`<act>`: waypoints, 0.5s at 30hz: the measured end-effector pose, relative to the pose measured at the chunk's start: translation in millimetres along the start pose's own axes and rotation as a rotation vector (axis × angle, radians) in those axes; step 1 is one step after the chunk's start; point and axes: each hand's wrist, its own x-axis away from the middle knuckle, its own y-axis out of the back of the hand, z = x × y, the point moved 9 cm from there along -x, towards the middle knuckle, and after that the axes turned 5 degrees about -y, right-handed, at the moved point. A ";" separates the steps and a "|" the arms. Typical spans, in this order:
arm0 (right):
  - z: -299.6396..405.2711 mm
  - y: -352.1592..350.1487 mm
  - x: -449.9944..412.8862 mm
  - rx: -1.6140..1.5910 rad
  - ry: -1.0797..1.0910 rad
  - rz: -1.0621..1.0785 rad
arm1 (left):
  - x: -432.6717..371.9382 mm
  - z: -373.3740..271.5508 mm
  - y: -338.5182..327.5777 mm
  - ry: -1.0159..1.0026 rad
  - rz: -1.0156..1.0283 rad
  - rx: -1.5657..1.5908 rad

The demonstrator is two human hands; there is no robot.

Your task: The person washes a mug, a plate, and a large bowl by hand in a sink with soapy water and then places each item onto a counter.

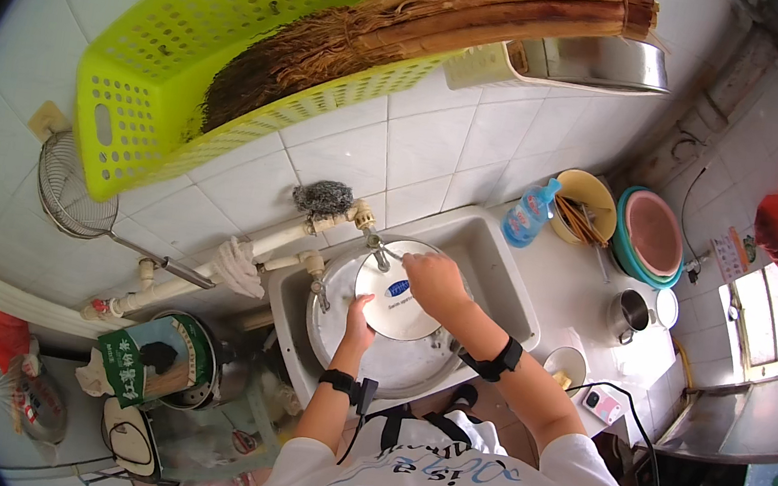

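A white plate [384,279] with a blue fish print and small writing is tilted over the sink. My left hand [360,324] grips its near left rim, thumb on top. My right hand [436,286], above the plate's right side, has its fingers closed at the lever of the metal tap [376,243]; the fingertips are partly hidden. The tap's spout reaches over the plate's far edge. Beneath the plate, a large round metal basin [371,377] sits in the pale sink [502,280]. A second tap [320,293] stands to the left.
A steel wool scourer [323,197] and a cloth [241,266] rest on the wall pipe. A green basket [151,94] with a bundled brush [387,29] hangs above. On the right counter are a blue bottle [530,214], yellow container [577,183], stacked basins [652,233], metal mug [626,315] and phone [602,404].
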 end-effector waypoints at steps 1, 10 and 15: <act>3.4 0.7 1.6 0.004 -0.002 0.002 | -4.2 4.3 0.5 0.003 0.002 0.003; -18.7 17.3 30.0 -0.157 -0.105 -0.237 | -14.3 41.2 -16.4 0.186 0.059 0.036; -115.6 -27.3 105.0 -0.227 -0.503 -0.551 | 2.0 59.9 -15.9 0.269 0.109 -0.014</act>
